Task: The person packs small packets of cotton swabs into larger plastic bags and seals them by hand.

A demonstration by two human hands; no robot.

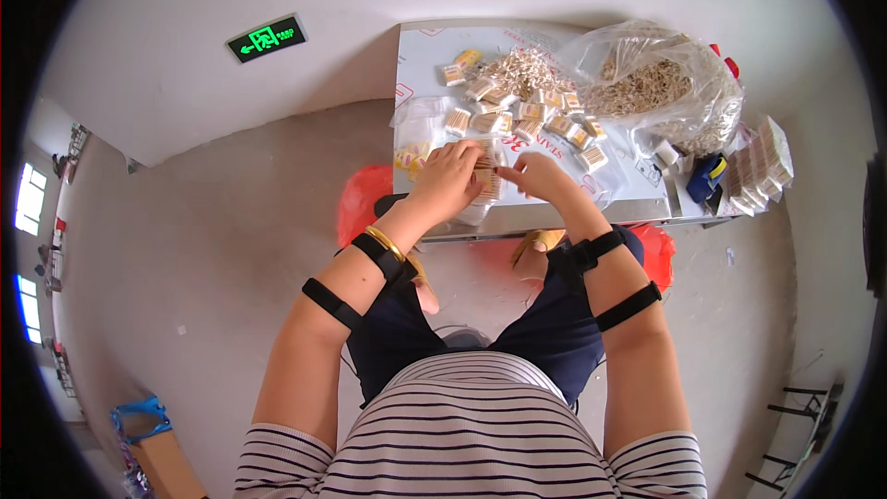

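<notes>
Near the front edge of the metal-topped table (637, 185), a bundle of short, thin wooden sticks (490, 187) lies between my hands on clear plastic. My left hand (448, 177) curls over the bundle's left side, its fingertips resting on the sticks. From the right, my right hand (543, 177) reaches in with thumb and forefinger pinched at the bundle's edge; what sits between those fingertips is too small to make out. Just beyond my hands lie several small banded stick bundles (531, 112) with pale ends. A loose heap of sticks (522, 72) rises behind them.
A large clear bag (647, 83) full of loose sticks stands at the back right. Beside it are a blue tape dispenser (707, 177) and stacked, wrapped packs (762, 166). Yellow-printed wrappers (413, 159) lie at the left. Red bags (365, 199) hang below the table.
</notes>
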